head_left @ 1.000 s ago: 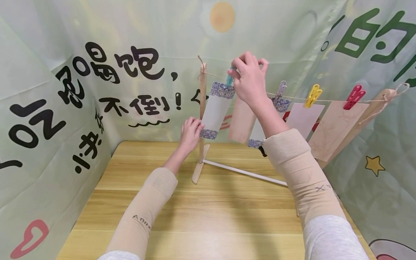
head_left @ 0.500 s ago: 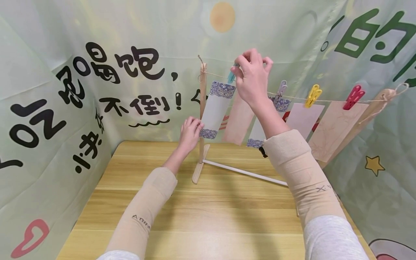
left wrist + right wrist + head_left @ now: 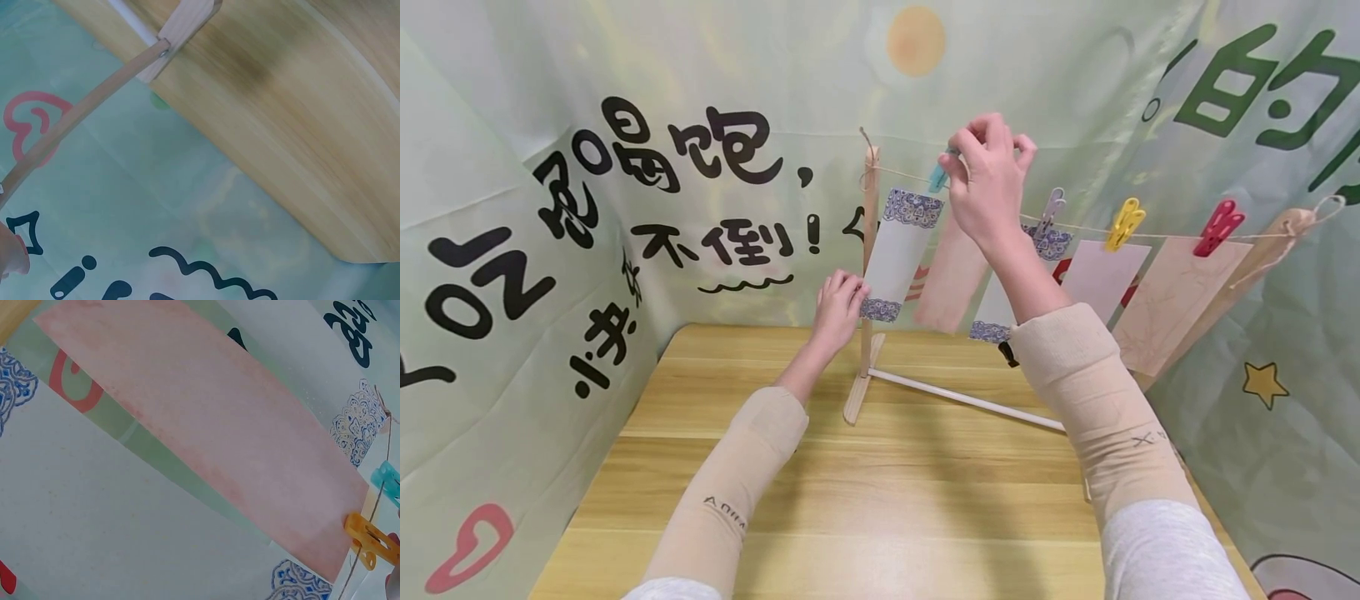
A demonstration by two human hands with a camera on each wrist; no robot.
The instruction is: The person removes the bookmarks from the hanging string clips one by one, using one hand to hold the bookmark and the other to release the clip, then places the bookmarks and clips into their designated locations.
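My left hand pinches the lower left edge of a white card with blue patterned ends. In the left wrist view only a fingertip shows at the edge. Higher up, my right hand pinches a teal clothespin between thumb and forefinger. That clothespin is at the string, right by the card's top right corner. A pink card hangs behind my right hand from an orange clothespin, which the hand hides in the head view.
Further right hang another patterned card on a lilac clothespin, a pale card on a yellow one and a beige card on a red one. Wooden posts and a white rod form the stand.
My right hand has shifted slightly right with the teal clothespin, from over the card's top edge to just beside its corner. The pink card has swung left. My left hand stays on the patterned card.
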